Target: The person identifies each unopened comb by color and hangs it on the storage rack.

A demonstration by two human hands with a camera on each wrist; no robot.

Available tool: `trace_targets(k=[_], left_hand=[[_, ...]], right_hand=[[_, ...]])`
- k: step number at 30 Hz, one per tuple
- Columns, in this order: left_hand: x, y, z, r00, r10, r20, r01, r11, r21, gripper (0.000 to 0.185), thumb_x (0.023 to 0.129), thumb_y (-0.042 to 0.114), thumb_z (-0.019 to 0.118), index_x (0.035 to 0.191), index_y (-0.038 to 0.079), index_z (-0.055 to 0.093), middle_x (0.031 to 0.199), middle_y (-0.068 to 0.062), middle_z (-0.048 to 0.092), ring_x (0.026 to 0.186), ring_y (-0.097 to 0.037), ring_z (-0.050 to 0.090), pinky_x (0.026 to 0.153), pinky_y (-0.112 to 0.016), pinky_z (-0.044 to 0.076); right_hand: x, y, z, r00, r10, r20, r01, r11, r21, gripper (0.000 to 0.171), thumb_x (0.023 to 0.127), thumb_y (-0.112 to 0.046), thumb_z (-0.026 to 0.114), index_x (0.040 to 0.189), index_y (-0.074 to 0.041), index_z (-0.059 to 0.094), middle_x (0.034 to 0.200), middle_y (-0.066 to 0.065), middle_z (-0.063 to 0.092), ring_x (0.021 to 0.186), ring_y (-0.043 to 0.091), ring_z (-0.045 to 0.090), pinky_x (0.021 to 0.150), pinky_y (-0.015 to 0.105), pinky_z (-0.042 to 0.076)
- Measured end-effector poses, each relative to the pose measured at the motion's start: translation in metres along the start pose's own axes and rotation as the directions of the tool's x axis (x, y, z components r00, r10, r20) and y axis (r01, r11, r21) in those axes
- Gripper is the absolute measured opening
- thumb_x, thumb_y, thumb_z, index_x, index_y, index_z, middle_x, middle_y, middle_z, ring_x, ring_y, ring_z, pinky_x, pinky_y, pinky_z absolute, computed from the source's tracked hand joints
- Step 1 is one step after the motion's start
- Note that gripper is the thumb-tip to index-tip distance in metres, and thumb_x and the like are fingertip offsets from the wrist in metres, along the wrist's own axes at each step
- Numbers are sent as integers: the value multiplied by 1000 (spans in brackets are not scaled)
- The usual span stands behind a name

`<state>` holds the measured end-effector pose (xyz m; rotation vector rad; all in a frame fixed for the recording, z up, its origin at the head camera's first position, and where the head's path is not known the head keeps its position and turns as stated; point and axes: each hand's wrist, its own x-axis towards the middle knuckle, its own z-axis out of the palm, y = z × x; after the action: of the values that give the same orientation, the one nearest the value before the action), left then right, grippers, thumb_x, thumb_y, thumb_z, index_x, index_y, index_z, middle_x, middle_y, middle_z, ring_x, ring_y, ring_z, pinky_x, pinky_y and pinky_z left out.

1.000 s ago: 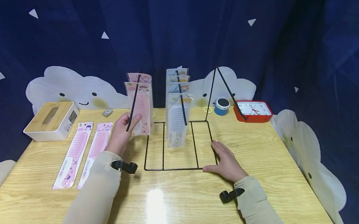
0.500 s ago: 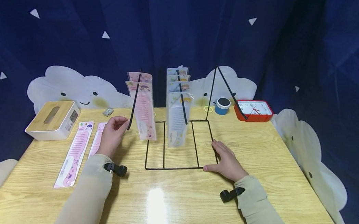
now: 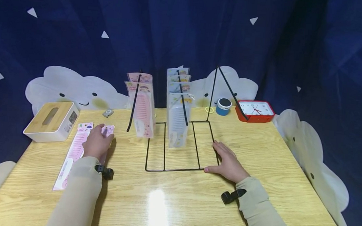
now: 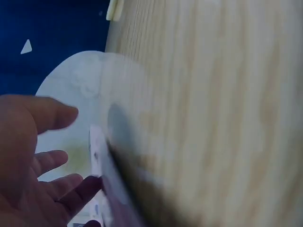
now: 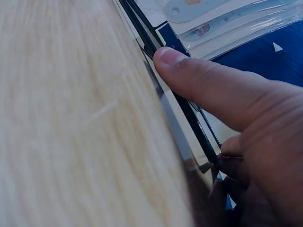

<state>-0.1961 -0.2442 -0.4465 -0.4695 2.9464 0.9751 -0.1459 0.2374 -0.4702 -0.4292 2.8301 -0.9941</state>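
My left hand (image 3: 96, 144) is over a packaged pink comb (image 3: 109, 129) on the table, hiding most of it. In the left wrist view the thumb is apart from the pack and the fingers are spread, fingertips (image 4: 92, 184) right at its edge. A second packaged pink comb (image 3: 74, 151) lies flat to the left. My right hand (image 3: 227, 162) rests at the front right corner of a black wire rack (image 3: 180, 170), thumb on the front wire. On the rack's left hook hang pink comb packs (image 3: 143, 114); several pale blue comb packs (image 3: 178, 123) hang on the middle hook.
The rack's right hook (image 3: 229, 86) carries no pack and juts forward. A tissue box (image 3: 51, 122) stands at the left, with a small grey clip-like device (image 3: 108, 113) near it. Behind the rack are a blue round speaker (image 3: 223, 107) and a red clock (image 3: 255, 111).
My left hand has let go of the front pink comb pack on the left hook and moved left to a pink pack on the table. The right hand has kept its place.
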Motion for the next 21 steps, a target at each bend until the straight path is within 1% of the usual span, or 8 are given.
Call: trace_targets(k=[4,7,9,11,13,15,17,21], left_hand=[[-2,1,-4,998,-5,59,-1,995,102,68,96,23,55,155,0,30,153,-32,30,137,-53,33,101,-74,23],[-5,0,-5,997,1,76,-12,988,151,64,95,23,59,151,-1,37,140,-33,40,126,-55,41,98,-69,32],[-7,-1,-5,999,14,51,-22,987,161,56,94,23,61,143,0,47,126,-30,47,118,-52,43,94,-64,35],[-8,-2,-5,999,29,16,-31,986,162,44,93,23,64,131,0,58,114,-24,50,110,-47,43,91,-60,35],[-10,-3,-6,999,37,-9,-35,987,154,31,93,22,65,117,2,64,108,-21,50,107,-44,42,89,-59,33],[-13,-2,-8,998,50,-32,-45,989,141,21,94,21,63,106,4,65,107,-20,50,105,-44,41,89,-58,31],[-17,0,-11,994,80,-77,-69,989,128,17,94,21,63,101,6,65,109,-21,51,106,-45,42,89,-60,31],[-33,13,-24,971,146,-189,-141,989,43,21,96,25,63,105,6,65,116,-22,53,112,-46,44,93,-60,32]], right_hand=[[0,0,0,1000,-2,0,2,1000,4,114,73,-54,85,156,-1,30,163,17,26,151,38,16,115,62,19],[0,1,0,1000,0,3,0,1000,3,114,72,-54,86,157,-1,30,164,16,26,151,37,16,116,61,19],[-1,0,0,1000,-3,1,3,1000,0,114,72,-54,86,156,-1,30,163,16,26,151,37,16,115,61,19],[-1,0,0,1000,-2,-2,2,1000,-1,114,72,-53,86,156,0,30,163,16,26,151,37,16,116,61,19],[-1,0,0,1000,-5,-5,4,1000,-2,114,72,-52,87,156,0,31,163,17,27,151,38,17,115,62,19],[-1,-1,0,1000,-9,-6,9,1000,-3,113,72,-52,87,155,1,31,163,18,27,150,39,18,115,62,19],[-1,-1,-1,1000,-8,-4,8,1000,1,113,72,-52,87,155,1,32,163,18,27,150,39,17,115,62,19],[-1,-2,-1,1000,-5,0,5,1000,-2,113,73,-52,86,156,1,31,163,18,27,150,39,17,115,63,19]])
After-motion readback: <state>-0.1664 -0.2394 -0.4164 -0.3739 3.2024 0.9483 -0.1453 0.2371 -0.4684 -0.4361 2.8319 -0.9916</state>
